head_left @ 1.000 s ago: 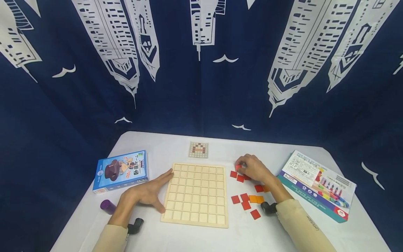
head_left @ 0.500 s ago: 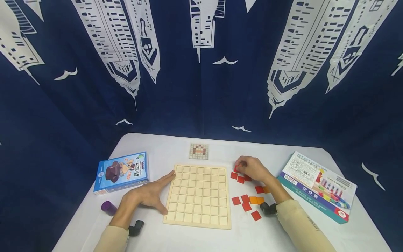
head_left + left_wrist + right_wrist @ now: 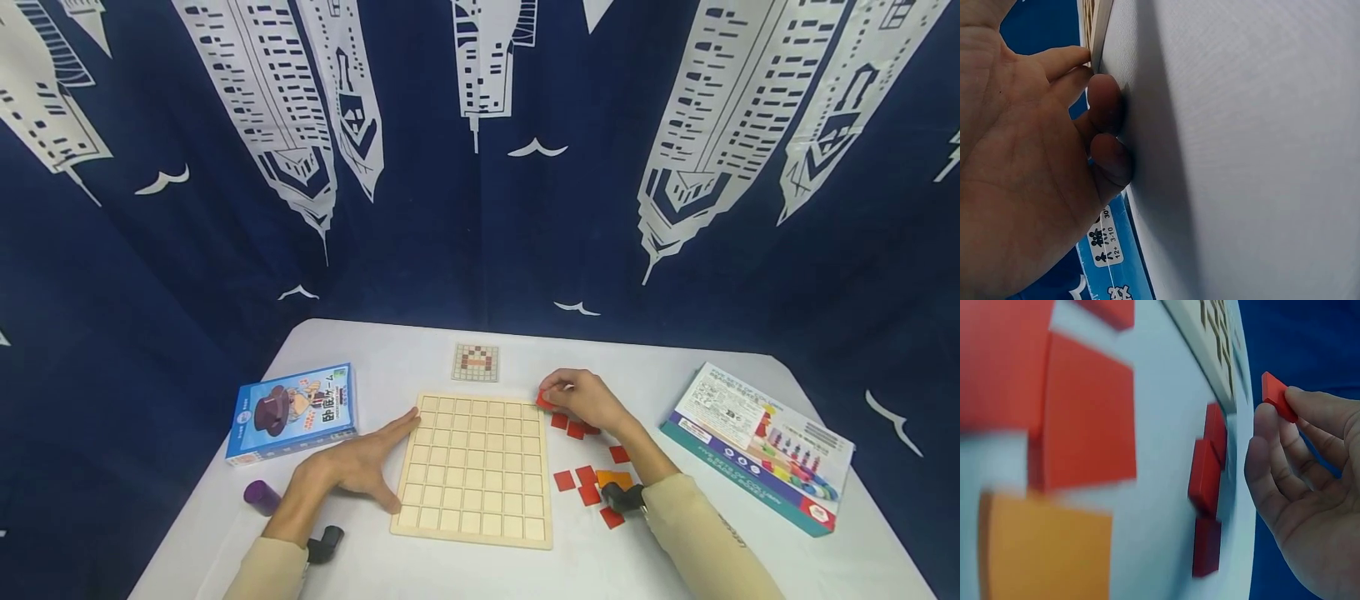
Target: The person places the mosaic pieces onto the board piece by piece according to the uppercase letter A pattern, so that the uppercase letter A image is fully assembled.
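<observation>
A light wooden grid board (image 3: pixel 472 467) lies in the middle of the white table, its square cells bare. My left hand (image 3: pixel 351 468) rests along its left edge, thumb and fingers spread apart and touching the rim. Between thumb and fingertips, my right hand (image 3: pixel 588 398) pinches a red square tile (image 3: pixel 1277 397), raised above the table near the board's top right corner. Below that hand lie several red tiles (image 3: pixel 564 481). Orange tiles (image 3: pixel 615 479) sit among them, partly covered by the right wrist's camera in the head view.
A small pattern card (image 3: pixel 476 362) lies behind the board. On the left are a blue game box (image 3: pixel 292 412) and a purple cylinder (image 3: pixel 261 497). A white and teal box (image 3: pixel 761 450) sits at the right. A dark blue curtain (image 3: pixel 480 233) hangs behind the table.
My right hand has lifted the red tile and carried it left, toward the board's top right corner. The left hand stays at the board's edge.
</observation>
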Motion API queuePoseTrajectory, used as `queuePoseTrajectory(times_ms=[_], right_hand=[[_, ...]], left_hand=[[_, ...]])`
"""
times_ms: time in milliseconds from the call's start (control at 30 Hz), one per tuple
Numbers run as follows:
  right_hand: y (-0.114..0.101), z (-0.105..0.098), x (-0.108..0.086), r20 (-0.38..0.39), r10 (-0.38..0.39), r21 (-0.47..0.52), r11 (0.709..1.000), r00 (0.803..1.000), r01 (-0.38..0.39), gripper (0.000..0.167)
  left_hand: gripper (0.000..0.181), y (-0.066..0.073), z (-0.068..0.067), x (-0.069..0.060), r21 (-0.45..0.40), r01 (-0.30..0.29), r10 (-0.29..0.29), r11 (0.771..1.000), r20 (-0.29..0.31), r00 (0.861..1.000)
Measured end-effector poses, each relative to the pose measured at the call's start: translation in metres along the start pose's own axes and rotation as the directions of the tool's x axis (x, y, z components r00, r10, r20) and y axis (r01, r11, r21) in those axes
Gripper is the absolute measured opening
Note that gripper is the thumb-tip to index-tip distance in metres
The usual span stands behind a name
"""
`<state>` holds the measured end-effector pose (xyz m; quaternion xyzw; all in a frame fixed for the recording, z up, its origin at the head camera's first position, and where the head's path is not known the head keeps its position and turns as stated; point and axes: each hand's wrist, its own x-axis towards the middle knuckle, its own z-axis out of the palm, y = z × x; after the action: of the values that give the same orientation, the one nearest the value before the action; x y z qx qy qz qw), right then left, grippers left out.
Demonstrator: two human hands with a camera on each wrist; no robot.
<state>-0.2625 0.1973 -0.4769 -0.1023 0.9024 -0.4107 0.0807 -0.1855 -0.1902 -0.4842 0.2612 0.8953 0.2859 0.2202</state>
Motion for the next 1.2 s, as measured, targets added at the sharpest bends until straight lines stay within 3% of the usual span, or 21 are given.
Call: queuePoseTrajectory(times_ms=[400,733,967,1200], right_hand=[[-0.018,0.024,0.014,0.059,-0.051,0.075,0.996,0.997,0.046,0.008],[-0.033,0.043,0.021,0.085,-0.130,0.066,0.990,0.988,0.125,0.008],[-0.039,0.051,0.027,0.128,-0.139,0.133,0.984,0.982,0.122,0.010],[-0.043,0.059,0.032,0.128,-0.167,0.065,0.985,0.978,0.160,0.009]], left_hand=[[0.128,-0.001,-0.001,0.000,0.062,-0.008,0.007,0.998,0.019,1.000],[0.128,-0.001,-0.002,0.001,0.074,0.005,-0.007,0.997,0.029,1.000],[0.128,0.000,-0.002,0.002,0.087,0.011,-0.014,0.996,0.036,0.999],[0.129,0.000,-0.002,0.002,0.082,0.016,-0.019,0.996,0.039,0.999]])
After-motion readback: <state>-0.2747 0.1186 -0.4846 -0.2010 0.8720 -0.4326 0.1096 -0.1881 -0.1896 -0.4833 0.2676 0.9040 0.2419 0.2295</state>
